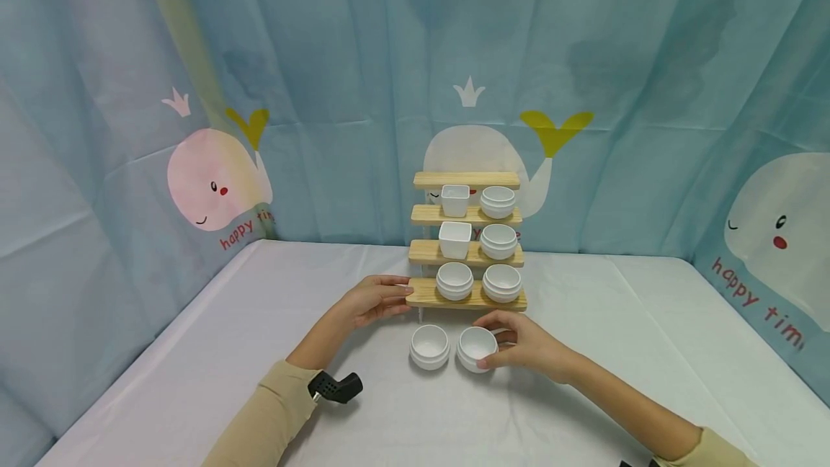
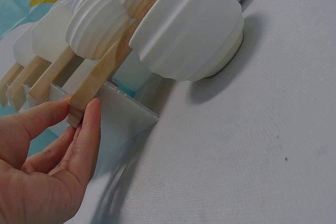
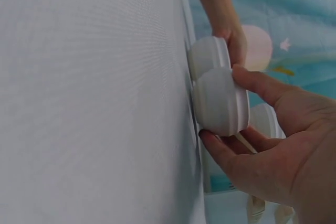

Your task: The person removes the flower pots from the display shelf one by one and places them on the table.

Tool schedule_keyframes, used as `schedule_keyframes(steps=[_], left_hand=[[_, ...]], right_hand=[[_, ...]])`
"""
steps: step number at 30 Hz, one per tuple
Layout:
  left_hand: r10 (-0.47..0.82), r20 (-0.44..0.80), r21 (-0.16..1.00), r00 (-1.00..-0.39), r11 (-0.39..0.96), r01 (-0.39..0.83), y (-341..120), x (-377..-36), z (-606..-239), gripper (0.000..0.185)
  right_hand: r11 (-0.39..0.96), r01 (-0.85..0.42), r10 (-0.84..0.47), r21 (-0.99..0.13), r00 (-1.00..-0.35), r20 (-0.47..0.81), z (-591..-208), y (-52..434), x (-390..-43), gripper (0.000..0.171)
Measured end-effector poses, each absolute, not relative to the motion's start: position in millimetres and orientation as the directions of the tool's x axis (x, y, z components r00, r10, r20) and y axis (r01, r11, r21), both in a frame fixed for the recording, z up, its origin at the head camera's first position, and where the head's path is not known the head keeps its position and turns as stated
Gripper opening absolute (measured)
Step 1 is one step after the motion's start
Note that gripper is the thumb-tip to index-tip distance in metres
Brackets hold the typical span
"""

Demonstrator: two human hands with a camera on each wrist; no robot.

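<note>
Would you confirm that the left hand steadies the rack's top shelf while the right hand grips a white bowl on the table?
Not quite: the left hand holds the rack's bottom shelf, not the top one, as the head view shows. The right hand does grip a white bowl on the table.

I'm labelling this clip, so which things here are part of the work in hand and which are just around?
In hand: right hand grips round bowl; left hand holds wooden rack; second table bowl.
Around: shelved bowls, square cups, whale curtain, table.
</note>
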State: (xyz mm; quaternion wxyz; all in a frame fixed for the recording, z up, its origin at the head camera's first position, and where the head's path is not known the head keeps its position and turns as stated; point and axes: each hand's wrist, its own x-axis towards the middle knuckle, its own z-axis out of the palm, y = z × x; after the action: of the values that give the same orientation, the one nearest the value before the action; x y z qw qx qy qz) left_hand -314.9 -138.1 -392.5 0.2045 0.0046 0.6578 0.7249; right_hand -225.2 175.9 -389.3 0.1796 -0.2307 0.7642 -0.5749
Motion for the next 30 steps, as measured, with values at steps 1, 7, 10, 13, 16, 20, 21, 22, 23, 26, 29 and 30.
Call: schedule_keyframes(steps=[1,7,10,13,16,20,21,22,23,26,29,30], left_hand=[[0.303,-0.261,0.956,-0.916,-0.052,-0.290,-137.9,-314.9,-392.5,0.049],[0.312,-0.256,0.957,-0.915,-0.052,-0.285,-137.1,-315.0,-392.9,0.050],[0.312,-0.255,0.957,-0.915,-0.050,-0.284,-137.0,-314.8,-393.0,0.050],[0.306,-0.262,0.956,-0.915,-0.049,-0.290,-136.9,-314.8,-392.7,0.050],[0.303,-0.266,0.956,-0.915,-0.044,-0.292,-137.7,-314.9,-392.4,0.050],[0.300,-0.273,0.953,-0.914,-0.043,-0.299,-138.6,-315.5,-392.4,0.051],[0.302,-0.273,0.953,-0.914,-0.042,-0.299,-138.7,-315.6,-392.5,0.051],[0.302,-0.273,0.953,-0.913,-0.041,-0.299,-138.8,-315.9,-392.6,0.051],[0.303,-0.273,0.953,-0.913,-0.042,-0.299,-138.7,-316.0,-392.7,0.051],[0.301,-0.275,0.953,-0.913,-0.041,-0.300,-138.5,-316.3,-392.7,0.051],[0.297,-0.277,0.952,-0.914,-0.043,-0.303,-138.3,-316.4,-392.9,0.051],[0.296,-0.278,0.952,-0.914,-0.044,-0.304,-138.2,-316.5,-393.1,0.051]], right_hand=[[0.232,-0.148,-0.562,-0.961,-0.827,-0.008,-389.6,176.0,-225.0,0.061],[0.238,-0.157,-0.563,-0.959,-0.827,-0.004,-390.5,175.5,-224.2,0.061],[0.246,-0.159,-0.559,-0.956,-0.829,-0.006,-390.6,175.2,-224.2,0.060],[0.255,-0.170,-0.559,-0.952,-0.829,-0.002,-390.7,175.1,-224.7,0.060],[0.263,-0.179,-0.560,-0.948,-0.829,0.002,-390.9,175.2,-225.3,0.059],[0.271,-0.195,-0.568,-0.943,-0.823,0.007,-391.8,175.7,-226.0,0.060],[0.273,-0.195,-0.569,-0.942,-0.822,0.005,-391.8,175.9,-226.2,0.060],[0.275,-0.193,-0.570,-0.942,-0.822,0.002,-391.8,176.2,-226.4,0.061],[0.276,-0.189,-0.570,-0.942,-0.822,-0.003,-391.5,176.5,-226.5,0.061],[0.279,-0.170,-0.570,-0.945,-0.822,-0.021,-390.1,177.5,-226.7,0.063],[0.275,-0.153,-0.570,-0.949,-0.821,-0.033,-388.6,178.4,-226.6,0.064],[0.270,-0.152,-0.572,-0.951,-0.819,-0.032,-388.3,178.6,-226.6,0.064]])
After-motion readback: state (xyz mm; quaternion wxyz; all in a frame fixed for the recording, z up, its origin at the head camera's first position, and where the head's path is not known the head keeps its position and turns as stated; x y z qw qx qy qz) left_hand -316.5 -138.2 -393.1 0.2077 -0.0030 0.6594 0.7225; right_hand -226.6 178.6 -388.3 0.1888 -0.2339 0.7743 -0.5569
